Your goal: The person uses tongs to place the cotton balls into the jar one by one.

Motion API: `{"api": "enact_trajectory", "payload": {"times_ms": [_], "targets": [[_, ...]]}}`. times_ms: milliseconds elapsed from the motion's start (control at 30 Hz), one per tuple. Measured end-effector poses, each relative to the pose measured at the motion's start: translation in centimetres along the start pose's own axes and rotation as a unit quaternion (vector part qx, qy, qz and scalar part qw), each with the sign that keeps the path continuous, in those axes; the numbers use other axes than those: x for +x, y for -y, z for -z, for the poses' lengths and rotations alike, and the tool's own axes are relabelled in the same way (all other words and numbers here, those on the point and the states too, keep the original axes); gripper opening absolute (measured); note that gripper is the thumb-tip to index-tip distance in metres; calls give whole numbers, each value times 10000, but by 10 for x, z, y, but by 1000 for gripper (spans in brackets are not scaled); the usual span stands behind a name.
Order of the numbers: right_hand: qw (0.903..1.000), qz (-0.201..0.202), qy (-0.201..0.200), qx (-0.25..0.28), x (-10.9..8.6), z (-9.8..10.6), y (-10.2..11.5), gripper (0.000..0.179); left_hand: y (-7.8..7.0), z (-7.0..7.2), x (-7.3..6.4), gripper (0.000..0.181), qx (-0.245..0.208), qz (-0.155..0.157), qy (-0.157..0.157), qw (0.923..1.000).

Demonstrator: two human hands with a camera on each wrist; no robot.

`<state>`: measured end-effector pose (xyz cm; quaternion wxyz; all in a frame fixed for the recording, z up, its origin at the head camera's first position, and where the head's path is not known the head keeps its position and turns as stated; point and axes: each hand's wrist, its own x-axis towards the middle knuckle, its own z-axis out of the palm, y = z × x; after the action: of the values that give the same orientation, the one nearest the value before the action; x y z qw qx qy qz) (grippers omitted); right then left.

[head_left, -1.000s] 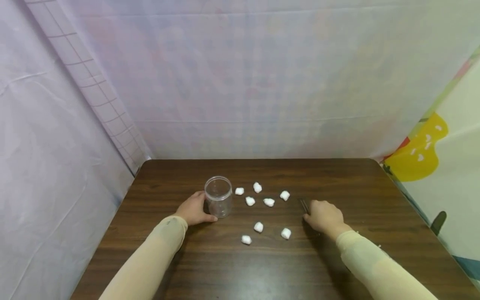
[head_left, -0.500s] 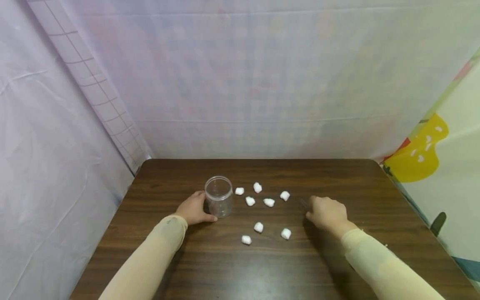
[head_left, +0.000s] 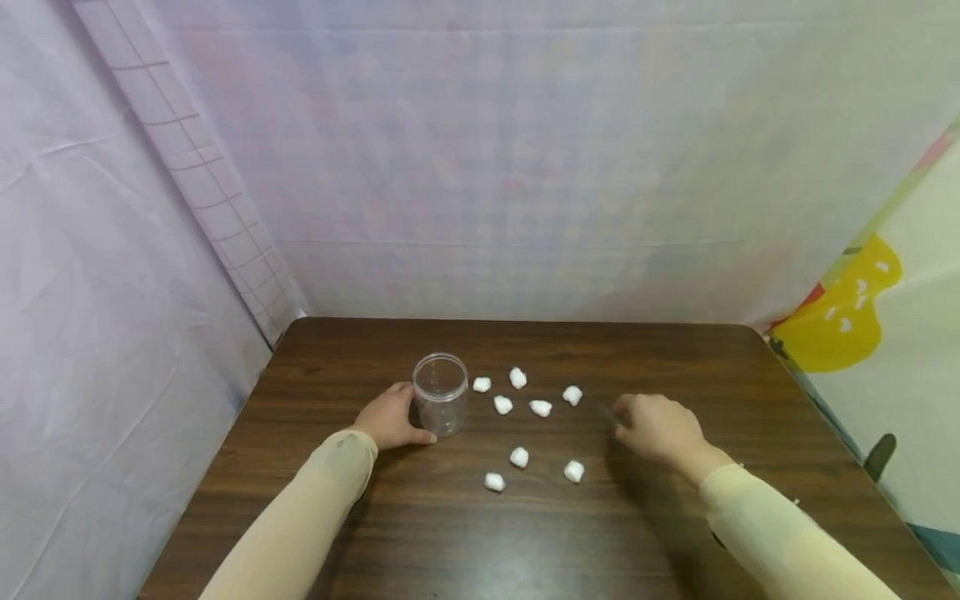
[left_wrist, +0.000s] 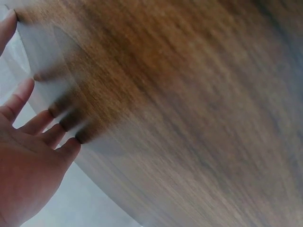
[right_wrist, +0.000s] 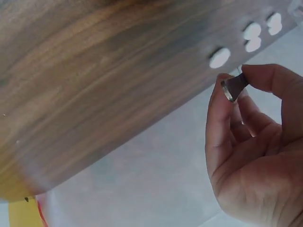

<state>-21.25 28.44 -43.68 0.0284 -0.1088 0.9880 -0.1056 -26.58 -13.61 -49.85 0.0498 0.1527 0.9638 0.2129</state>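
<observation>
My left hand point(head_left: 392, 417) holds an upright clear plastic jar point(head_left: 441, 412), its thumb at the near side and fingers at the left. In the left wrist view the spread fingers point(left_wrist: 35, 124) meet the jar's see-through wall. To the right of the cotton balls, my right hand point(head_left: 663, 429) pinches a pair of metal tweezers point(right_wrist: 234, 86) between thumb and index finger. Their thin tips are blurred in the head view and point towards a cotton ball point(head_left: 572, 396), apart from it. Several more white cotton balls point(head_left: 540, 408) lie loose between jar and right hand.
Everything stands on a dark wood-grain table point(head_left: 480, 550) with rounded far corners. A pale cloth curtain point(head_left: 480, 167) hangs behind it, and another white cloth point(head_left: 97, 333) lines the left side. Tiny white bits lie beside the right forearm.
My right hand, with the tweezers, has shifted slightly to the right. My left hand stays at the jar. The cotton balls lie as before; the head view has moved a little.
</observation>
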Motion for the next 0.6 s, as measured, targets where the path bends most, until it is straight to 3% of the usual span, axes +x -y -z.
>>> {"api": "enact_trajectory", "payload": {"times_ms": [400, 600], "targets": [[9974, 674, 266, 15, -14, 15, 11, 15, 2, -2, 3, 96, 41, -85, 71, 9999], [9888, 1382, 546, -138, -23, 26, 22, 5, 2, -1, 2, 97, 23, 16, 157, 9999]]}}
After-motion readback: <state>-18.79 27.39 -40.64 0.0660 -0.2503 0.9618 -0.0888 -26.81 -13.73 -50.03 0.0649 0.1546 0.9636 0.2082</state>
